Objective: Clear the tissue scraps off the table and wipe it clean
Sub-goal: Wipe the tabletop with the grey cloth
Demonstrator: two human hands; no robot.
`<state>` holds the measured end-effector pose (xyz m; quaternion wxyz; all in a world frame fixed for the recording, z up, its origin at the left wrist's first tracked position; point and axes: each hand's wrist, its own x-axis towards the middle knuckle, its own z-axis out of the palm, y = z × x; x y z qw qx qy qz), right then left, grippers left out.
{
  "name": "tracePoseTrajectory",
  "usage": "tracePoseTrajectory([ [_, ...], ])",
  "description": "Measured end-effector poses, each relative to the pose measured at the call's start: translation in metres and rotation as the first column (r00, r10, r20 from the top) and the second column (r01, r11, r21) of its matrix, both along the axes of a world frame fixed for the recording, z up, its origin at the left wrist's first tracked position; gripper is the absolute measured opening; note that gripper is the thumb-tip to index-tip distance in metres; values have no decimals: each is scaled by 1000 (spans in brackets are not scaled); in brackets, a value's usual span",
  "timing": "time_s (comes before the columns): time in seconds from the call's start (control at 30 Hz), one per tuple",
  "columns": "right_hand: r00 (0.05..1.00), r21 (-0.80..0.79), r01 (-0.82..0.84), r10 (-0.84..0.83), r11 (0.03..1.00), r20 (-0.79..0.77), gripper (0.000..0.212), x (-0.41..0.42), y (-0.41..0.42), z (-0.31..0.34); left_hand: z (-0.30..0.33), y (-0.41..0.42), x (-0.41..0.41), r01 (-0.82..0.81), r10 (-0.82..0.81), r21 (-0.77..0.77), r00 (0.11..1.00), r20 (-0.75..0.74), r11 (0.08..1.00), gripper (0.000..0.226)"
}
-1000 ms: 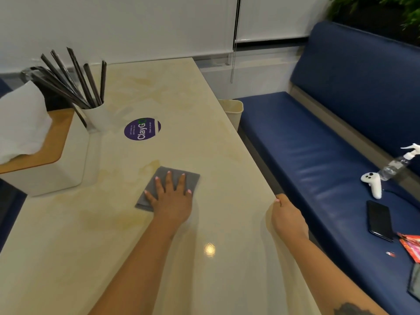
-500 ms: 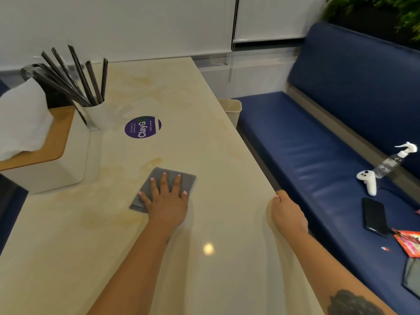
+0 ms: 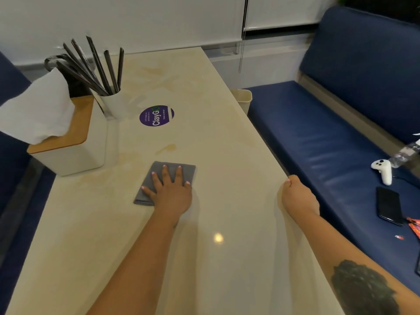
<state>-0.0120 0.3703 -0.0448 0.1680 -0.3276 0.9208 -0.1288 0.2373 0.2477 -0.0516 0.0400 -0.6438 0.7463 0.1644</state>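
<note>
The grey cloth (image 3: pixel 167 181) lies flat on the cream table (image 3: pixel 227 155), pinned under the left hand (image 3: pixel 169 192), whose fingers are spread straight and press down on it. Just beyond the fingertips sits a brownish stain (image 3: pixel 167 148), and farther on a round purple sticker (image 3: pixel 156 115). Off to the left of that hand stand a tissue box (image 3: pixel 68 144) and a white cup of dark straws (image 3: pixel 113 103). The right hand (image 3: pixel 297 194) curls over the table's right edge, gripping it.
</note>
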Motion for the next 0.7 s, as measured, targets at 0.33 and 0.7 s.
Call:
tracePoseTrajectory([
  [0.33,1000,-66,4,-2,998,27,36,1,2,2,-1,-11,27,-26,26,-11,1000,-7,1000,55],
  [0.7,999,-84,27,-25,996,20,32,-1,2,-5,-1,-23,58,-130,130,24,991,-31,991,55],
])
